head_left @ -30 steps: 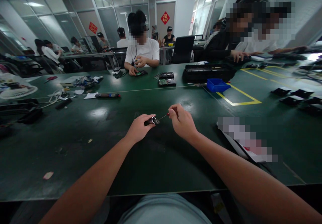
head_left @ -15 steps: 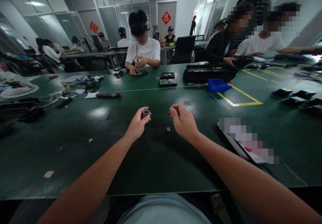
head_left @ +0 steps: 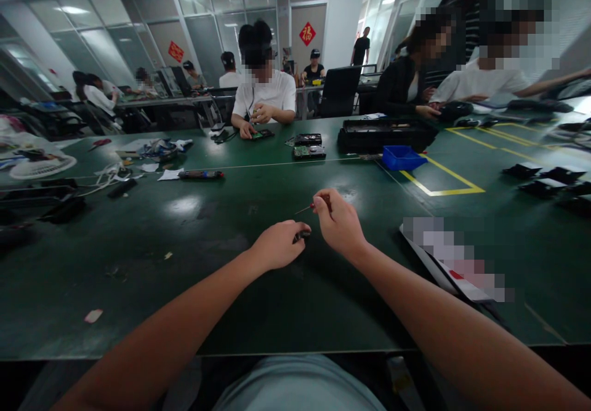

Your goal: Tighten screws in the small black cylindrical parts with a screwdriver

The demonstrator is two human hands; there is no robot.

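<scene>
My left hand (head_left: 282,243) is palm-down low over the table, its fingers curled round a small dark cylindrical part (head_left: 302,235). Most of that part is hidden by the fingers. Just to the right and a little higher, my right hand (head_left: 339,220) is closed on a small screwdriver (head_left: 305,209). Its thin shaft points left, above my left fingertips, and a bit of red handle shows at the fingers. The two hands are close but apart.
A clipboard-like board with papers (head_left: 427,260) lies right of my right forearm. Farther back are a blue bin (head_left: 403,158), a long black housing (head_left: 385,135), circuit-board devices (head_left: 309,152) and a dark electric screwdriver-like tool (head_left: 201,175). A person in white (head_left: 265,100) works opposite.
My left hand has moved right and down and turned over with the cylindrical part. The small metallic piece on the table is now out of sight there. My right hand has barely moved.
</scene>
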